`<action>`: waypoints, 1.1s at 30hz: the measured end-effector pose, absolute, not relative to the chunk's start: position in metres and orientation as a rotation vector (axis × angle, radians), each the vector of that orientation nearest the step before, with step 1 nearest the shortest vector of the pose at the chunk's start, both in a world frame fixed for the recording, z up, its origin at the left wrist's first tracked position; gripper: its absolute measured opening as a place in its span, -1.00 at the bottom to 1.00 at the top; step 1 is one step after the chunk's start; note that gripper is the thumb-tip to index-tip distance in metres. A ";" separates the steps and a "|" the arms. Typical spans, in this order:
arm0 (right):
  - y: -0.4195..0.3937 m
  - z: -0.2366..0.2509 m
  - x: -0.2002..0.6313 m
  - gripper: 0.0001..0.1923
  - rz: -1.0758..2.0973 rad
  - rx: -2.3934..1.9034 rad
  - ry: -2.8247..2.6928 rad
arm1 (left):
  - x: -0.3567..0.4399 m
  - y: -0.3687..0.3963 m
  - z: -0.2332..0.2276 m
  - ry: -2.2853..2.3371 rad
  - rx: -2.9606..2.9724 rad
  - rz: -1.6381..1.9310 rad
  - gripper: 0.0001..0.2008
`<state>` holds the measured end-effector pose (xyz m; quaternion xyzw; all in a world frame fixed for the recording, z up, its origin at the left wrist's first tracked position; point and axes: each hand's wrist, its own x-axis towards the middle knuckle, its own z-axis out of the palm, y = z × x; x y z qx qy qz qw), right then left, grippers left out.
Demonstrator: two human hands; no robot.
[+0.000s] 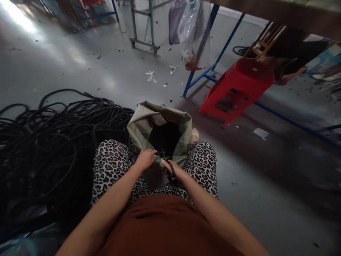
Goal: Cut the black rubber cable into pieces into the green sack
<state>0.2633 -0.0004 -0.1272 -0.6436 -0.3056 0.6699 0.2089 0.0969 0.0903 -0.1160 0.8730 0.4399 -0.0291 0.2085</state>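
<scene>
My right hand (173, 169) is closed on black-handled scissors (172, 168), whose blades point up and away from me over the near rim of a sack. My left hand (145, 159) is closed in a pinch at the sack's near left rim, and a short dark end of black cord (159, 153) sticks out of its fingertips towards the blades. The greenish-grey woven sack (141, 122) stands open between my knees. Dark material (166, 137) lies inside it, too dim to make out piece by piece.
A large tangled heap of black cord (61, 131) covers the floor on my left. Ahead to the right are a red plastic stool (237, 89) and a blue-legged table (205, 73) with plastic bags (189, 26) hanging from it. Small scraps (151, 76) dot the floor.
</scene>
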 end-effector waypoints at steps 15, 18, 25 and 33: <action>0.001 -0.118 0.261 -0.67 1.737 -1.841 -0.802 | 0.097 0.091 -0.113 1.218 2.389 -0.054 -0.69; 0.004 -0.117 0.262 -0.70 1.709 -1.883 -0.788 | 0.094 0.092 -0.116 1.233 2.409 -0.012 -0.69; 0.007 -0.113 0.261 -0.74 1.636 -2.001 -0.876 | 0.093 0.092 -0.118 1.245 2.423 -0.090 -0.72; 0.004 -0.120 0.263 -0.72 1.617 -2.025 -0.937 | 0.091 0.094 -0.122 1.293 2.441 -0.134 -0.72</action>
